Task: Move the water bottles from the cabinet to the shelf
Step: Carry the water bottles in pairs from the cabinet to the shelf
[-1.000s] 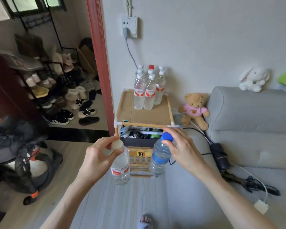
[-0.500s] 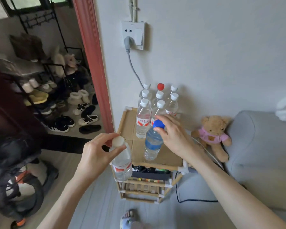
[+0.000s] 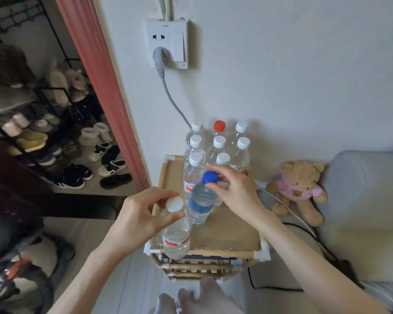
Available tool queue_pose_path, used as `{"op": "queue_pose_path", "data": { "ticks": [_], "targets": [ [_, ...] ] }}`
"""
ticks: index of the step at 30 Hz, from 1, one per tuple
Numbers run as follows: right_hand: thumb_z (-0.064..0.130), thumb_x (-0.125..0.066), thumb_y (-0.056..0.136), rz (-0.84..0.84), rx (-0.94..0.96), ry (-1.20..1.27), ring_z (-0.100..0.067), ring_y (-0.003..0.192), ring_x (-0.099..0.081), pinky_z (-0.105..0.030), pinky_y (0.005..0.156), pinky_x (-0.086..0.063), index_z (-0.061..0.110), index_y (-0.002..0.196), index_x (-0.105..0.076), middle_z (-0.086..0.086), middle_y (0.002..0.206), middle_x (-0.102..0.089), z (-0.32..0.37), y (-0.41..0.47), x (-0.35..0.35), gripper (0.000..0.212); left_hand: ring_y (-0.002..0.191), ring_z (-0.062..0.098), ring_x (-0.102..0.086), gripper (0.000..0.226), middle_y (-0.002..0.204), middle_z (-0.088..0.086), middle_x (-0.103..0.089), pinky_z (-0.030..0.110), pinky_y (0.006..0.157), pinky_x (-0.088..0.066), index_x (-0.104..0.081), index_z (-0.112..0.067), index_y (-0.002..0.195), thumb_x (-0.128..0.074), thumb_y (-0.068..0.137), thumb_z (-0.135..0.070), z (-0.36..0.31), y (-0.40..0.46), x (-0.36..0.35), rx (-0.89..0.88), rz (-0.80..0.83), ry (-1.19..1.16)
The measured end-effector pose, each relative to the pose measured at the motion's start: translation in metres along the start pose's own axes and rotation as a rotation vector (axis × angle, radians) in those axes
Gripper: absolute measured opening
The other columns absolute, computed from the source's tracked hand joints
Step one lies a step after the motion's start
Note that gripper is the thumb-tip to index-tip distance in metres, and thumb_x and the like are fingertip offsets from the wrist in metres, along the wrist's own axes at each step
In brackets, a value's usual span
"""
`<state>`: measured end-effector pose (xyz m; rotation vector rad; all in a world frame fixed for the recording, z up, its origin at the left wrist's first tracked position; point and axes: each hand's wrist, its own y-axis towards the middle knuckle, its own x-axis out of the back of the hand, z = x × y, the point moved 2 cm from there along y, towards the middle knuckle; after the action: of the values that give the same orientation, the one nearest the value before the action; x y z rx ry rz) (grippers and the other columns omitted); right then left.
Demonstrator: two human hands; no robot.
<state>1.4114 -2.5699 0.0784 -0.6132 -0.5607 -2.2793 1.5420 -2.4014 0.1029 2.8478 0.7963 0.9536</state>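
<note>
Against the wall, a wooden shelf (image 3: 232,236) carries clear water bottles (image 3: 216,148). Right hand (image 3: 236,193) fingers pinch a blue-capped bottle (image 3: 200,205) standing on it; left hand (image 3: 141,218) grips a white-capped bottle (image 3: 175,236) at its front edge.

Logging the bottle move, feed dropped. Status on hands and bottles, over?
Left hand grips white-capped bottle at shelf front edge. Right hand pinches blue-capped bottle over shelf top. Standing bottles crowd the back.

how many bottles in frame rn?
10. Eight stand clustered at the back of the shelf: seven white-capped bottles and one red-capped bottle. Left hand holds a white-capped bottle; right hand holds the blue-capped bottle. More may hide behind.
</note>
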Motion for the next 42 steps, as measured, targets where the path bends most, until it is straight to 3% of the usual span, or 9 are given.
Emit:
{"op": "queue_pose_path", "data": {
  "ticks": [9, 13, 18, 23, 26, 31, 34, 38, 42],
  "targets": [
    [0.018, -0.059, 0.087, 0.103, -0.179, 0.356, -0.002, 0.104, -0.058, -0.018, 0.088, -0.047, 0.019, 0.112, -0.062, 0.007, 0.111, -0.065, -0.018, -0.035, 0.048, 0.025, 0.079, 0.009, -0.06, 0.034, 0.088, -0.012, -0.065, 0.013, 0.071, -0.044, -0.067, -0.033, 0.093, -0.071, 0.063, -0.049, -0.047, 0.03, -0.042, -0.099, 0.087, -0.036],
    [0.031, -0.074, 0.073, 0.362, -0.274, 0.308, -0.002, 0.11, -0.052, -0.026, 0.091, -0.047, 0.03, 0.122, -0.049, 0.011, 0.119, -0.056, -0.038, -0.061, 0.06, 0.054, 0.08, 0.01, -0.06, 0.033, 0.086, -0.009, -0.067, 0.021, 0.075, -0.047, -0.067, -0.028, 0.095, -0.076, 0.065, -0.039, -0.069, 0.055, -0.075, -0.133, 0.138, -0.002],
    [0.035, -0.08, 0.063, 0.08, -0.345, 0.238, -0.002, 0.1, -0.057, -0.031, 0.085, -0.052, 0.048, 0.102, -0.043, 0.019, 0.108, -0.055, -0.059, -0.056, 0.064, 0.055, 0.077, 0.01, -0.051, 0.031, 0.083, -0.001, -0.065, 0.018, 0.069, -0.041, -0.066, -0.017, 0.096, -0.076, 0.069, -0.029, -0.083, 0.078, -0.111, -0.204, 0.152, 0.085],
    [0.032, -0.076, 0.069, 0.035, -0.304, 0.255, 0.013, 0.094, -0.051, -0.009, 0.075, -0.044, 0.049, 0.096, -0.045, 0.023, 0.103, -0.055, -0.075, -0.049, 0.064, 0.045, 0.082, 0.02, -0.053, 0.039, 0.088, 0.005, -0.064, 0.033, 0.068, -0.046, -0.063, -0.014, 0.102, -0.061, 0.073, -0.04, -0.082, 0.092, -0.128, -0.331, 0.241, 0.296],
    [0.024, -0.074, 0.073, 0.028, -0.322, 0.261, 0.014, 0.092, -0.051, -0.007, 0.075, -0.04, 0.045, 0.095, -0.046, 0.019, 0.102, -0.057, -0.087, -0.036, 0.059, 0.041, 0.091, 0.024, -0.053, 0.035, 0.096, 0.007, -0.065, 0.029, 0.073, -0.039, -0.06, -0.012, 0.109, -0.063, 0.08, -0.032, -0.078, 0.109, -0.134, -0.341, 0.252, 0.361],
    [0.019, -0.071, 0.076, 0.021, -0.362, 0.235, 0.009, 0.093, -0.049, -0.007, 0.072, -0.039, 0.036, 0.102, -0.043, 0.016, 0.101, -0.054, -0.106, -0.016, 0.054, 0.041, 0.094, 0.018, -0.051, 0.03, 0.099, 0.004, -0.066, 0.022, 0.082, -0.037, -0.064, -0.012, 0.105, -0.062, 0.077, -0.024, -0.055, 0.096, -0.106, -0.309, 0.024, 0.369],
    [0.023, -0.072, 0.075, 0.017, -0.39, 0.238, -0.001, 0.098, -0.051, -0.014, 0.08, -0.042, 0.03, 0.11, -0.043, 0.011, 0.107, -0.055, -0.116, -0.007, 0.05, 0.047, 0.101, 0.018, -0.05, 0.026, 0.106, 0.0, -0.062, 0.028, 0.087, -0.041, -0.065, -0.015, 0.106, -0.066, 0.08, -0.022, -0.03, 0.083, -0.087, -0.146, 0.011, 0.349],
    [0.025, -0.075, 0.072, 0.018, -0.391, 0.273, -0.01, 0.105, -0.055, -0.031, 0.093, -0.044, 0.029, 0.114, -0.044, 0.006, 0.113, -0.059, -0.121, 0.001, 0.042, 0.052, 0.098, 0.011, -0.05, 0.031, 0.106, -0.004, -0.051, 0.013, 0.083, -0.034, -0.063, -0.016, 0.109, -0.064, 0.08, -0.028, -0.018, 0.078, -0.082, -0.05, 0.089, 0.288],
    [0.036, -0.072, 0.073, 0.12, -0.402, 0.328, -0.009, 0.109, -0.056, -0.039, 0.098, -0.044, 0.031, 0.121, -0.044, 0.007, 0.119, -0.059, -0.122, 0.0, 0.045, 0.056, 0.103, 0.013, -0.045, 0.04, 0.109, -0.003, -0.047, 0.023, 0.093, -0.036, -0.057, -0.019, 0.119, -0.064, 0.08, -0.022, -0.011, 0.072, -0.077, -0.057, 0.137, 0.279]
  ]
}}
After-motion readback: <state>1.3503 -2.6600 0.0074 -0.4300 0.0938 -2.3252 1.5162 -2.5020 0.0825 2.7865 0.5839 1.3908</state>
